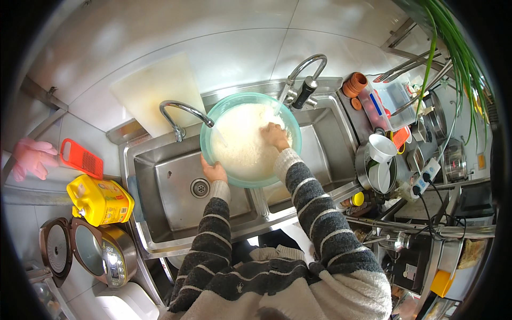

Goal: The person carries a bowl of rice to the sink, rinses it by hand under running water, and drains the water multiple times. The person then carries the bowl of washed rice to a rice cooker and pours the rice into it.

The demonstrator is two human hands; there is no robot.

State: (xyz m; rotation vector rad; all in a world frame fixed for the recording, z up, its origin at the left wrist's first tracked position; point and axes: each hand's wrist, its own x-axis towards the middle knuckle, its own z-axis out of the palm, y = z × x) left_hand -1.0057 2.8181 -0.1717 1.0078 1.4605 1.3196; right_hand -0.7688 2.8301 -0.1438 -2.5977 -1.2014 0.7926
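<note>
A pale green translucent plastic basin (295, 161) rests over the divider of a double stainless steel sink (166, 208). Inside it is what looks like white rice (244, 140) in cloudy water. My left hand (215, 171) holds the basin's lower left side. My right hand (276, 136) is in the rice at the right, fingers curled down; the fingertips are hidden. Water runs into the basin from the left faucet (186, 105), and a stream also falls from the right faucet (308, 60).
Left of the sink are a yellow jug (102, 200) and an open rice cooker (114, 256). A cutting board (160, 92) leans behind. To the right stand a steel pot with white bowls (382, 146), a clear plastic box (394, 100) and a power strip (426, 176). Green onions (460, 44) hang above.
</note>
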